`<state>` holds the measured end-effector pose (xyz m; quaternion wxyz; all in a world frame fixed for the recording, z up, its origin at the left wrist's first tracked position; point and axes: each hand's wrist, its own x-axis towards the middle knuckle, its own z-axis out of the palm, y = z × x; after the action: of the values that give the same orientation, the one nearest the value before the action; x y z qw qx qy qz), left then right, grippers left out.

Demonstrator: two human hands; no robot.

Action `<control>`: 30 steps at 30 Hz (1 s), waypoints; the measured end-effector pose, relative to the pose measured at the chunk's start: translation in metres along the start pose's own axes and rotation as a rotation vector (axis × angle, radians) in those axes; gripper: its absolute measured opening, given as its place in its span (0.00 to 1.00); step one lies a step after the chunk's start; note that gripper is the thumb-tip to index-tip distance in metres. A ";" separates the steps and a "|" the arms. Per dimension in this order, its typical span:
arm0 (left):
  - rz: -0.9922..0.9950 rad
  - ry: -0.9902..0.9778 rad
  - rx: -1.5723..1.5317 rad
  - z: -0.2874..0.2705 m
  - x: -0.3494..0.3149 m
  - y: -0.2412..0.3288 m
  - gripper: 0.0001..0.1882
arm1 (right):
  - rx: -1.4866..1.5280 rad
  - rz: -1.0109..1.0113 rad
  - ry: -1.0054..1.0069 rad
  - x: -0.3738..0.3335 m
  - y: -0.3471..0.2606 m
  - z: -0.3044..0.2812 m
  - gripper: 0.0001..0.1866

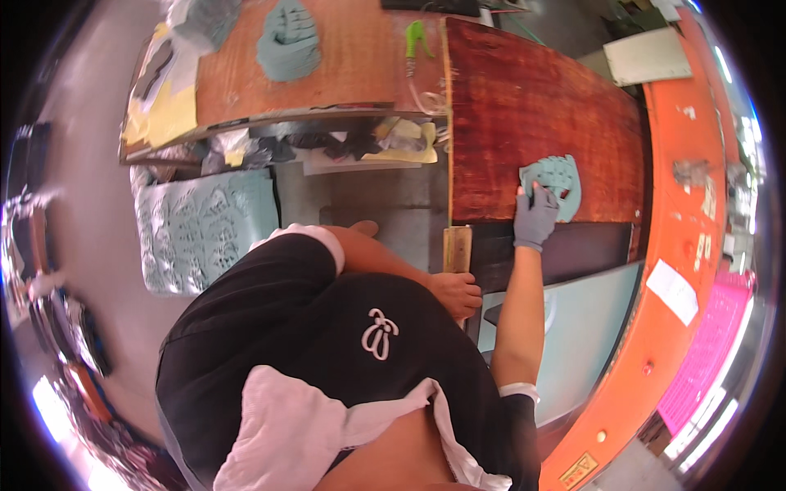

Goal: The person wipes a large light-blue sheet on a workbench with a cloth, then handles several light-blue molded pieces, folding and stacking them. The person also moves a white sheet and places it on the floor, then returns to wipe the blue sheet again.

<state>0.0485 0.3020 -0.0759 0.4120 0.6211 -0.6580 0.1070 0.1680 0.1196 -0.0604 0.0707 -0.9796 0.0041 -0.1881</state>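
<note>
My right hand (535, 221), in a grey glove, reaches forward onto a dark red board (532, 98) and pinches the lower left edge of a teal cut-out piece (559, 176) with ribbed slots. My left hand (455, 295) is bare, its fingers curled. It rests at the near edge of the bench, just below a small wooden block (457, 248), and I see nothing in it. My black shirt with white sleeves fills the lower middle of the view.
A stack of teal cut-out pieces (288, 41) and a green tool (416, 37) lie on the brown table behind. A teal sheet with punched shapes (205, 229) hangs at left. An orange machine frame (688, 204) curves along the right, with a pale sheet (589, 327) beside it.
</note>
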 end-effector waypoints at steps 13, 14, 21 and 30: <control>-0.219 -0.263 0.048 0.000 -0.007 0.013 0.08 | 0.342 -0.135 -0.050 -0.063 -0.114 -0.052 0.20; -0.336 -0.392 0.014 -0.002 -0.013 0.018 0.08 | 0.437 -0.115 -0.073 -0.070 -0.123 -0.058 0.17; -1.036 -0.435 0.187 -0.031 -0.185 0.089 0.24 | 0.815 0.009 -0.480 -0.165 -0.184 -0.047 0.12; -1.684 -0.622 -0.276 -0.038 -0.325 0.110 0.16 | 0.850 0.309 -0.938 -0.265 -0.191 0.032 0.15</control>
<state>-0.0717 0.5863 -0.2307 0.2285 0.8427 -0.0747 -0.4817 -0.0698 0.3223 -0.1601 0.4725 -0.8326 0.0389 0.2864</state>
